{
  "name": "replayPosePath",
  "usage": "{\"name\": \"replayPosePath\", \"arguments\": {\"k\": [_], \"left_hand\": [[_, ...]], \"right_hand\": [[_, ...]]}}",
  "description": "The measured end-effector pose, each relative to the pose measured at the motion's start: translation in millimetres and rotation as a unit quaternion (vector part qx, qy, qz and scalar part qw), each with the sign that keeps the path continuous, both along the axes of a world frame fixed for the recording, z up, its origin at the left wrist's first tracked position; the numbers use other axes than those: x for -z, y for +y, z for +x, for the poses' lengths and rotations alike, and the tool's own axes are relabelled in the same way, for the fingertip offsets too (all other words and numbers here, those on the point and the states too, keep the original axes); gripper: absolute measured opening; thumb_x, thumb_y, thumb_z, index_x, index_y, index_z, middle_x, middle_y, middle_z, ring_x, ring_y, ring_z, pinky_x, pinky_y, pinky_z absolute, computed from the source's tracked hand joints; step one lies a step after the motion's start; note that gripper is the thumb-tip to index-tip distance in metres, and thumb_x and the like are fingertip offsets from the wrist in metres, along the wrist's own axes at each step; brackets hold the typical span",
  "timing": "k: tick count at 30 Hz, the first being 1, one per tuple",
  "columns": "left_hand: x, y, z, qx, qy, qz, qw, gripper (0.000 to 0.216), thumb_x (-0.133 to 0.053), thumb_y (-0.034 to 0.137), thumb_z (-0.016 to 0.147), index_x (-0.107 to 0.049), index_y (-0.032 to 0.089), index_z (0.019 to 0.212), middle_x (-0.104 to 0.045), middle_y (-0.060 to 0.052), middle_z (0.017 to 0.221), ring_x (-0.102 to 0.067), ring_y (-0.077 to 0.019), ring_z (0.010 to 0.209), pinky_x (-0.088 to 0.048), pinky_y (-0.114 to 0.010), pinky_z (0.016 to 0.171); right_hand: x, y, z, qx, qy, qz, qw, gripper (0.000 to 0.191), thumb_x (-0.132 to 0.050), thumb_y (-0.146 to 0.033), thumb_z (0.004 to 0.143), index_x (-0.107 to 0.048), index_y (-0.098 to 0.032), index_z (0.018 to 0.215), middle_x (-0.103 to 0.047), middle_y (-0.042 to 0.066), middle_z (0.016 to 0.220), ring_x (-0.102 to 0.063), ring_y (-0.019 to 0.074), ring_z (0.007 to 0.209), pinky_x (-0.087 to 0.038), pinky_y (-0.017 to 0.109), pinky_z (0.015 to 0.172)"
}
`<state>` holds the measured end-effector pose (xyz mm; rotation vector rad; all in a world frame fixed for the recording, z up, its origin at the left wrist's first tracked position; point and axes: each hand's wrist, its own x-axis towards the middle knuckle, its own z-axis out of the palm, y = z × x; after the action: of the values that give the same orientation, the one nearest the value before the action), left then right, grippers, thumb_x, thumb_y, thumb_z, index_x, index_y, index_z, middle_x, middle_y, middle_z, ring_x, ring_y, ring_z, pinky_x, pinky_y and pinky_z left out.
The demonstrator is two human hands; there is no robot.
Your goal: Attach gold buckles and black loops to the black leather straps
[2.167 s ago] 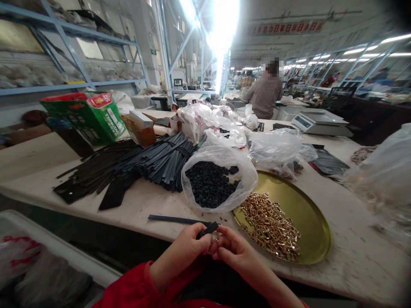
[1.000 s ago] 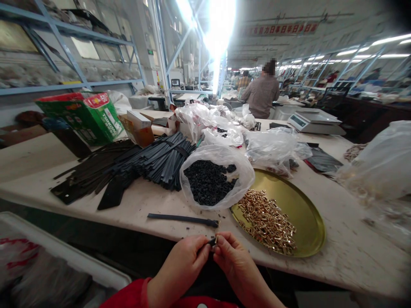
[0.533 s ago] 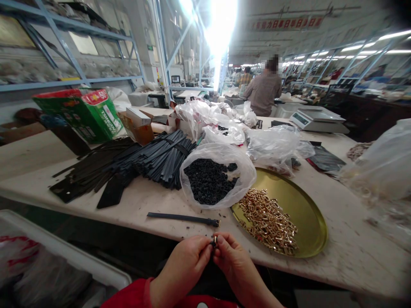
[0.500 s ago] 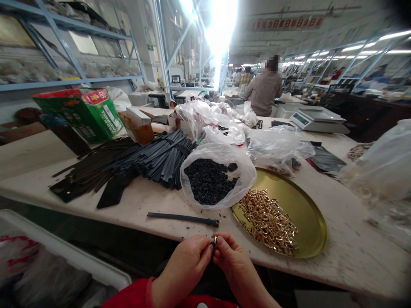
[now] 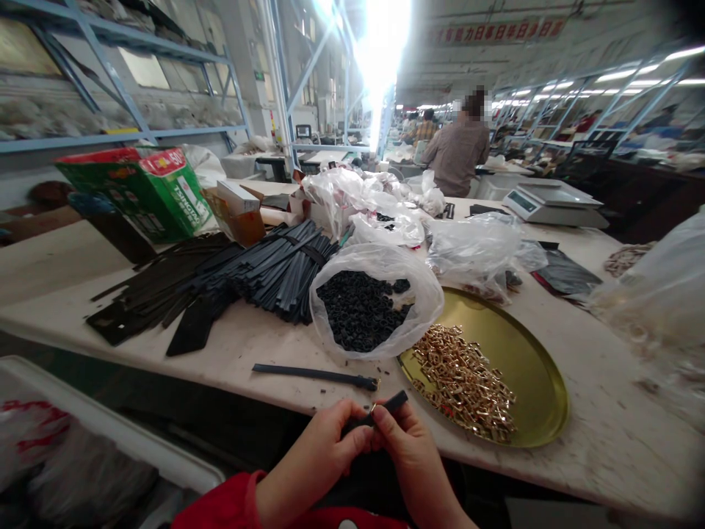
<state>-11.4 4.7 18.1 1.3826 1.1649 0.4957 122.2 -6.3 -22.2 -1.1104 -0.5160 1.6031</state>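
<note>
Black strap (image 5: 385, 408) sat pinched between both hands just off the near edge of the table (image 5: 578, 441), apparently to steady it. Left hand (image 5: 324, 448) and right hand (image 5: 405, 448) had their fingers closed on it. Its long axis ran up and rightward, free end toward the brass tray (image 5: 529, 360).

Near edge of the pale worn tabletop (image 5: 578, 455): bare strip left of centre, crossed only by a thin black strap (image 5: 313, 375) lying flat. Behind it a clear plastic bag of black loops (image 5: 374, 308) and a heap of dark flat strips (image 5: 231, 283) block the middle. Round brass tray (image 5: 529, 367) with gold buckles (image 5: 463, 382) fills the right; open surface beyond it toward the right edge.
</note>
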Motion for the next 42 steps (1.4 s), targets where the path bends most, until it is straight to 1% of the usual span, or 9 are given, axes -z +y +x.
{"name": "replayPosePath", "arguments": {"k": [8, 16, 23, 27, 31, 34, 37, 39, 42], "left_hand": [[18.2, 3.2, -6.5, -0.026, -0.050, -0.032, 0.998, 0.027, -0.052, 0.042, 0.077, -0.046, 0.017, 0.073, -0.054, 0.003, 0.062, -0.043, -0.0089, 0.051, -0.032, -0.020, 0.048], [8.7, 1.2, -5.0, -0.003, -0.033, -0.069, 0.997, 0.024, -0.049, 0.039, 0.075, -0.048, 0.016, 0.072, -0.049, 0.004, 0.058, -0.040, -0.0073, 0.047, -0.031, -0.019, 0.045], [5.4, -0.8, -1.0, 0.006, -0.046, -0.035, 0.998, 0.020, -0.046, 0.035, 0.077, -0.048, 0.016, 0.071, -0.049, 0.004, 0.059, -0.041, -0.0062, 0.043, -0.030, -0.018, 0.043], [5.0, -0.3, -1.0, 0.000, -0.009, -0.003, 1.000, 0.015, -0.044, 0.027, 0.076, -0.050, 0.016, 0.068, -0.044, 0.005, 0.057, -0.038, -0.0069, 0.047, -0.031, -0.018, 0.047], [3.1, 3.4, -2.1, -0.011, 0.016, 0.021, 1.000, 0.013, -0.044, 0.024, 0.073, -0.049, 0.016, 0.064, -0.042, 0.005, 0.057, -0.038, -0.0086, 0.053, -0.031, -0.019, 0.050], [5.0, 5.9, -3.8, -0.024, 0.026, 0.040, 0.999, 0.012, -0.044, 0.022, 0.072, -0.045, 0.017, 0.061, -0.042, 0.005, 0.058, -0.038, -0.0092, 0.056, -0.032, -0.019, 0.052], [8.0, 7.2, -4.8, -0.035, 0.021, 0.057, 0.998, 0.013, -0.044, 0.024, 0.074, -0.045, 0.017, 0.063, -0.044, 0.005, 0.060, -0.040, -0.0103, 0.059, -0.034, -0.020, 0.056], [9.2, 8.3, -5.1, -0.043, 0.017, 0.055, 0.997, 0.014, -0.045, 0.026, 0.075, -0.044, 0.018, 0.064, -0.044, 0.005, 0.061, -0.041, -0.0111, 0.060, -0.034, -0.021, 0.056], [10.6, 12.0, -6.5, -0.062, 0.024, 0.054, 0.996, 0.015, -0.046, 0.027, 0.074, -0.042, 0.018, 0.063, -0.042, 0.005, 0.060, -0.040, -0.0114, 0.059, -0.034, -0.022, 0.056]], "right_hand": [[1.3, -3.5, 1.4, -0.047, 0.002, 0.002, 0.999, 0.040, -0.065, -0.054, 0.067, -0.059, -0.015, 0.074, -0.061, -0.001, 0.054, -0.054, 0.0103, 0.049, -0.043, 0.021, 0.050], [-5.2, -5.1, 4.1, -0.048, -0.100, 0.064, 0.992, 0.041, -0.063, -0.057, 0.066, -0.055, -0.017, 0.065, -0.058, -0.003, 0.053, -0.053, 0.0108, 0.049, -0.043, 0.022, 0.050], [-8.6, -2.8, 2.8, -0.085, -0.084, 0.059, 0.991, 0.043, -0.059, -0.060, 0.069, -0.054, -0.017, 0.065, -0.054, -0.003, 0.052, -0.049, 0.0100, 0.047, -0.039, 0.021, 0.048], [-5.8, -3.4, 1.5, -0.069, -0.158, 0.103, 0.980, 0.044, -0.054, -0.061, 0.071, -0.052, -0.018, 0.062, -0.051, -0.003, 0.050, -0.045, 0.0105, 0.047, -0.035, 0.022, 0.047], [-2.0, -4.0, 0.8, -0.038, -0.240, 0.165, 0.956, 0.038, -0.055, -0.053, 0.076, -0.053, -0.019, 0.059, -0.051, -0.003, 0.054, -0.045, 0.0121, 0.052, -0.035, 0.023, 0.051], [-3.6, -1.7, -0.1, -0.058, -0.212, 0.170, 0.961, 0.024, -0.061, -0.044, 0.074, -0.059, -0.020, 0.075, -0.060, 0.000, 0.071, -0.052, 0.0158, 0.068, -0.041, 0.025, 0.064], [-6.5, 1.8, -1.1, -0.095, -0.164, 0.158, 0.969, 0.021, -0.059, -0.038, 0.077, -0.058, -0.020, 0.090, -0.063, 0.002, 0.082, -0.055, 0.0188, 0.080, -0.043, 0.029, 0.073], [-6.1, 3.3, -1.4, -0.095, -0.189, 0.163, 0.964, 0.015, -0.057, -0.033, 0.079, -0.058, -0.021, 0.088, -0.061, 0.002, 0.081, -0.055, 0.0191, 0.079, -0.043, 0.030, 0.072], [-1.2, 4.7, -1.2, -0.051, -0.302, 0.223, 0.926, 0.003, -0.059, -0.026, 0.077, -0.058, -0.023, 0.076, -0.059, 0.003, 0.080, -0.054, 0.0198, 0.076, -0.041, 0.031, 0.072]]}}
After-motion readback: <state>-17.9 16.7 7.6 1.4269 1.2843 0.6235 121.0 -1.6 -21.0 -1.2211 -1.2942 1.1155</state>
